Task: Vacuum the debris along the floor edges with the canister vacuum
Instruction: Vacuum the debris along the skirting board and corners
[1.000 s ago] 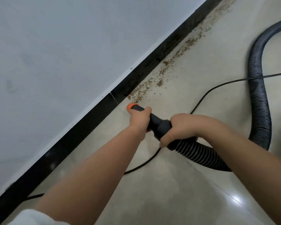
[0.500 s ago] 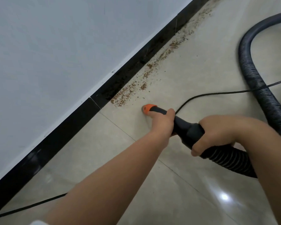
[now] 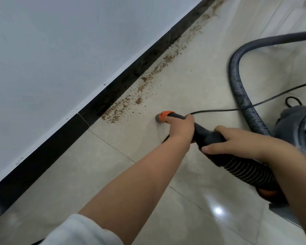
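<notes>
Your left hand (image 3: 181, 128) has its fingers clamped round the nozzle (image 3: 163, 117) just behind its orange tip, and your right hand (image 3: 237, 142) has its fingers wrapped over the black cuff where the ribbed hose (image 3: 244, 96) joins. The nozzle mouth sits low over the floor (image 3: 113, 174), pointing toward 9 o'clock; whether it touches the tile you cannot tell from here.

The debris (image 3: 124, 106), a brown granular trail, lies just off the tip at about 10 o'clock and runs on toward 1 o'clock, hugging the black skirting (image 3: 42, 152) all the way to the top of the view. The nozzle is near its closest end but apart from it, out on bare tile rather than against the edge.

Judging by how things lie, the floor along the skirting from 7 o'clock up to the tip shows no grains, so that stretch looks finished. The whole visible trail beyond is left, densest near you and thinner farther on. A few stray grains sit out from the wall around 12 o'clock.

The canister (image 3: 297, 128) stands at 3 o'clock with the cord (image 3: 219, 110) crossing the floor behind the nozzle.
</notes>
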`<state>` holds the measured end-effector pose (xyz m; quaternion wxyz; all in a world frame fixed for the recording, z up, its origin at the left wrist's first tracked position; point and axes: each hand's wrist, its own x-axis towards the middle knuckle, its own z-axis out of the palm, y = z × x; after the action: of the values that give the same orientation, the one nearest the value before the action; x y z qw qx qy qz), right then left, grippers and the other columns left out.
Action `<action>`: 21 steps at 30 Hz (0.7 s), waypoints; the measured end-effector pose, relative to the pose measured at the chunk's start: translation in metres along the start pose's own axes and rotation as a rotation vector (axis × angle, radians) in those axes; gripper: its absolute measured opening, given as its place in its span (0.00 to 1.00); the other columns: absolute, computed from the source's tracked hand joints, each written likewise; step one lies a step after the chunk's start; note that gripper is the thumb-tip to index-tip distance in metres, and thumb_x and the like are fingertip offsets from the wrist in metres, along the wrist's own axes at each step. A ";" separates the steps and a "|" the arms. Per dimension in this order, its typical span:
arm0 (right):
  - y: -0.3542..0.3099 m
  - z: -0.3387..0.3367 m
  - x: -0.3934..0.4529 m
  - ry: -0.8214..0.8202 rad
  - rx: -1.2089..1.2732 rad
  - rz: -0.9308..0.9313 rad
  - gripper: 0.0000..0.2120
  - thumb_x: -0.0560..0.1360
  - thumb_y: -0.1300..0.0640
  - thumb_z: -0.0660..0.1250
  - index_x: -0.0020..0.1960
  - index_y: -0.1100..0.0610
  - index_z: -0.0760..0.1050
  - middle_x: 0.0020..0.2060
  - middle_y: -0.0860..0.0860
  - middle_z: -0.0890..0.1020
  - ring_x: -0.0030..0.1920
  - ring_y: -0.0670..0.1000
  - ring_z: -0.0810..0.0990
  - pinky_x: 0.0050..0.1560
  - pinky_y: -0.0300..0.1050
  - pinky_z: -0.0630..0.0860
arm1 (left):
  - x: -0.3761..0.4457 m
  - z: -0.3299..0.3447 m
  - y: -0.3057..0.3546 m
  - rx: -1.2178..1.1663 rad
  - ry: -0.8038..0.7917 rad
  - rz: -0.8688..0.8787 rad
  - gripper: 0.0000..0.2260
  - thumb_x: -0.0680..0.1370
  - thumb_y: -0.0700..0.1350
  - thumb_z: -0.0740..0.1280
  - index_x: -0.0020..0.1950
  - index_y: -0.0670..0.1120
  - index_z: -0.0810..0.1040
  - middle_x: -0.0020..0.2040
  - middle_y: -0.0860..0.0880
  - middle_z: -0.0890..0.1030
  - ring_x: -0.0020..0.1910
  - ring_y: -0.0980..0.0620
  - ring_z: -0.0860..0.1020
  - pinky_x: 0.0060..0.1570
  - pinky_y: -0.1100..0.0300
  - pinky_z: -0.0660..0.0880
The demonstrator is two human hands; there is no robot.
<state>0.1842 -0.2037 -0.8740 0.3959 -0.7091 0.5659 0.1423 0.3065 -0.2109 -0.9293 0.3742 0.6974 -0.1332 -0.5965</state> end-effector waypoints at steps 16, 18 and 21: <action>-0.048 0.066 0.041 0.030 0.009 -0.141 0.19 0.71 0.39 0.67 0.44 0.52 0.64 0.40 0.45 0.73 0.39 0.43 0.73 0.35 0.38 0.68 | 0.009 -0.076 -0.007 0.172 0.151 0.134 0.32 0.81 0.48 0.56 0.77 0.48 0.38 0.63 0.41 0.73 0.55 0.43 0.75 0.53 0.54 0.73; -0.052 0.059 0.038 0.001 -0.001 -0.154 0.18 0.71 0.40 0.67 0.43 0.52 0.65 0.40 0.45 0.74 0.39 0.42 0.73 0.35 0.37 0.68 | 0.006 -0.078 -0.006 0.131 0.174 0.115 0.32 0.80 0.47 0.56 0.77 0.48 0.38 0.63 0.40 0.73 0.56 0.41 0.75 0.58 0.51 0.73; -0.054 0.046 0.026 -0.056 -0.068 -0.163 0.17 0.71 0.41 0.67 0.42 0.52 0.66 0.40 0.46 0.74 0.38 0.43 0.73 0.35 0.38 0.67 | -0.003 -0.077 -0.008 0.085 0.190 0.063 0.34 0.80 0.48 0.57 0.76 0.46 0.36 0.62 0.40 0.74 0.57 0.41 0.75 0.59 0.49 0.73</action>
<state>0.2531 -0.1862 -0.8992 0.3977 -0.7615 0.4899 0.1485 0.3757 -0.1756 -0.9324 0.3735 0.7615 -0.1442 -0.5096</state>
